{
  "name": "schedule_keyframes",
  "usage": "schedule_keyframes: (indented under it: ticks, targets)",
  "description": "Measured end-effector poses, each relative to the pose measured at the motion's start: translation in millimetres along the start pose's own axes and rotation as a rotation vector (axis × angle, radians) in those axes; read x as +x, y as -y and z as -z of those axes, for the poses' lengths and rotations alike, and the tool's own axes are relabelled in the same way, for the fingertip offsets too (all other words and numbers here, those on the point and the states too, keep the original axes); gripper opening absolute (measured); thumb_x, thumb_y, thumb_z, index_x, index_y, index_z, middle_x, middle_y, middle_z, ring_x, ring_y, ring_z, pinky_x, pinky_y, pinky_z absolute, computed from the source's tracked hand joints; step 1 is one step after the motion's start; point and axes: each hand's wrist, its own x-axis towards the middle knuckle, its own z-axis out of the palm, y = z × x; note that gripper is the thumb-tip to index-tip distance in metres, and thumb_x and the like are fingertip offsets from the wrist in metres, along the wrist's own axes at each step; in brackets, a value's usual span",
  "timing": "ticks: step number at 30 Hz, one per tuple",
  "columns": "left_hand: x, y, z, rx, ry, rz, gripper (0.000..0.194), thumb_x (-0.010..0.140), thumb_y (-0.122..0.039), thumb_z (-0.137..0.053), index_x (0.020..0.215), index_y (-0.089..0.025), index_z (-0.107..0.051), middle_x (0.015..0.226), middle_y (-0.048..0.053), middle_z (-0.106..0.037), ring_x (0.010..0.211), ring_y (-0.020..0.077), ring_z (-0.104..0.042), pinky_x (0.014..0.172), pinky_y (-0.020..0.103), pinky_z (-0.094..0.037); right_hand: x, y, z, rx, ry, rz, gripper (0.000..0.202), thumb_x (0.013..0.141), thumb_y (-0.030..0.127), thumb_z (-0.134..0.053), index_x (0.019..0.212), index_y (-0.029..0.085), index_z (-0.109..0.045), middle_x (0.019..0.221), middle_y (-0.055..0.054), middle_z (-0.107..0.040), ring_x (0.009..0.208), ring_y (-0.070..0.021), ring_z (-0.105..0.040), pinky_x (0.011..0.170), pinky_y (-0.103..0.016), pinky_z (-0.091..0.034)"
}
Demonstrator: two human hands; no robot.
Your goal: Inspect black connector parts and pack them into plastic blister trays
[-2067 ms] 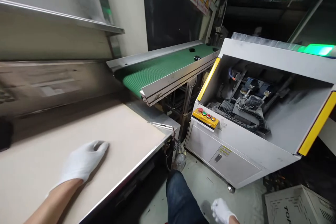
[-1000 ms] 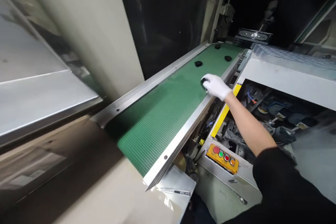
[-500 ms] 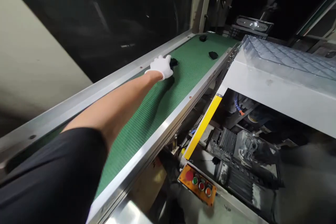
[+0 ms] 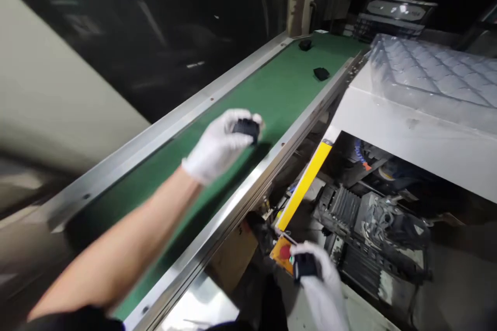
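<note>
My left hand [image 4: 223,142], in a white glove, grips a small black part [image 4: 247,128] above the green conveyor belt [image 4: 267,88]. At the lower right, my right hand [image 4: 320,269], also gloved in white, has its fingers wrapped round another black part [image 4: 305,265], in front of the orange button box [image 4: 280,254]. Two more black parts lie on the belt: one [image 4: 321,73] near its right rail, the other [image 4: 305,45] farther back by the left rail.
Right of the belt stands a machine with a white cover [image 4: 423,129], a quilted clear-wrapped pad [image 4: 438,70] on top and a yellow strip [image 4: 305,186]. Metal rails [image 4: 217,227] edge the belt. A cardboard box [image 4: 233,256] sits below.
My left hand has lifted a black part off the belt and drawn it back toward me. My right hand has come into view at the lower right, holding another black part.
</note>
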Motion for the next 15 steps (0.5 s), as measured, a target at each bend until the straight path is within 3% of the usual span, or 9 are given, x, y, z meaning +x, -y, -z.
schedule_keyframes:
  ticks: [1,3,6,10,15]
  targets:
    - [-52,-7,-10.3,-0.087,-0.035,0.036,0.053,0.069,-0.008,-0.093,0.115,-0.019,-0.068,0.124,0.006,-0.076,0.114,0.0239,-0.075,0.102,0.038,-0.062,6,19,-15,0.040,-0.011,0.075,0.039,0.076,0.017,-0.081,0.114,0.024,-0.079,0.120,-0.010,-0.080,0.118,-0.0309,-0.075,0.102,-0.045,-0.063]
    - [-144,-24,-31.5,-0.189,-0.125,0.069,0.049,0.072,-0.014,-0.096,0.112,-0.023,-0.071,0.123,0.004,-0.077,0.111,0.0211,-0.076,0.103,0.035,-0.062,12,52,-54,0.104,0.084,0.271,0.044,0.078,0.016,-0.084,0.120,0.027,-0.075,0.127,-0.008,-0.078,0.120,-0.0273,-0.075,0.107,-0.046,-0.062]
    - [-241,-51,-45.5,-0.269,-0.288,0.026,0.043,0.073,-0.013,-0.096,0.108,-0.027,-0.074,0.119,0.000,-0.078,0.110,0.0181,-0.075,0.102,0.031,-0.061,-9,74,-123,0.118,0.359,0.463,0.045,0.079,0.018,-0.088,0.120,0.029,-0.072,0.124,-0.005,-0.078,0.119,-0.0250,-0.075,0.109,-0.046,-0.061]
    - [-331,-83,-20.2,-0.293,-0.475,-0.025,0.041,0.074,-0.014,-0.096,0.107,-0.029,-0.076,0.116,-0.001,-0.077,0.116,0.0164,-0.071,0.104,0.028,-0.059,-84,44,-193,0.070,0.589,0.465,0.041,0.084,0.026,-0.087,0.121,0.029,-0.070,0.122,-0.005,-0.079,0.118,-0.0234,-0.075,0.109,-0.045,-0.062]
    - [-446,-106,17.9,-0.291,-0.634,-0.082,0.045,0.071,-0.022,-0.099,0.109,-0.031,-0.077,0.120,-0.001,-0.077,0.117,0.0180,-0.072,0.106,0.031,-0.059,-179,-18,-233,0.030,0.709,0.365,0.042,0.082,0.024,-0.087,0.120,0.029,-0.070,0.123,-0.005,-0.078,0.118,-0.0241,-0.075,0.110,-0.046,-0.061]
